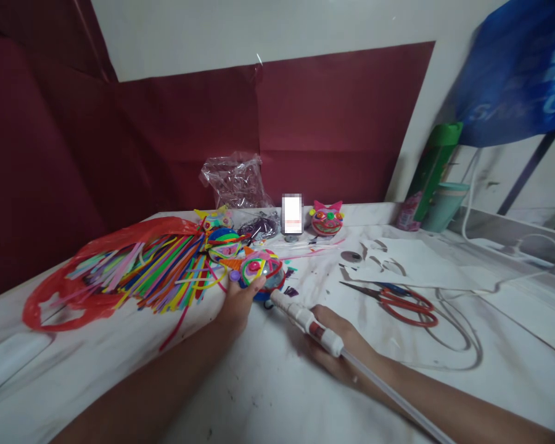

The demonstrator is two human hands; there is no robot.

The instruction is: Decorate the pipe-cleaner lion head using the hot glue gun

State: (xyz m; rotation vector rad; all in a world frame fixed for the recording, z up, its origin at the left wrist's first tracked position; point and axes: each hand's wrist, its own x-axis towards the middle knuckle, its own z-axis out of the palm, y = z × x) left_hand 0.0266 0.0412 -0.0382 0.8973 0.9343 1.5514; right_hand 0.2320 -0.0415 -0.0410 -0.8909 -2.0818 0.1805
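Both hands were busy over the middle of the table (259, 388). With its thumb laid on the front, the left hand (237, 306) gripped a colourful craft head (258, 266), round and trimmed in pink, yellow, green and red, holding it just above or on the tabletop; which of the two could not be told. Closed around a white glue gun (308, 324), the right hand (337, 336) pointed its nozzle at the lower right edge of the head, very near it, though contact could not be made out. From the rear of the gun a pale, straight stick ran back over the right forearm.

Just behind the held head sat a second head (223, 242) with a blue top, and beyond it a yellow-trimmed piece (216, 218), partly hidden. Farther back and to the right stood a pink-eared head (327, 223), well apart from the hands. On the left, a red plastic bag (134, 232) lay spread, with a thick bundle of many-coloured pipe cleaners (160, 271) fanned out upon it.

Scissors (409, 306) with orange-red handles lay to the right, their blades toward the hands, near a white sheet (425, 259). At the back, a crumpled clear bag (235, 179) leaned by the maroon paper (333, 123) on the wall. A green bottle (432, 166) and a teal cup (445, 206) stood side by side at the far right.
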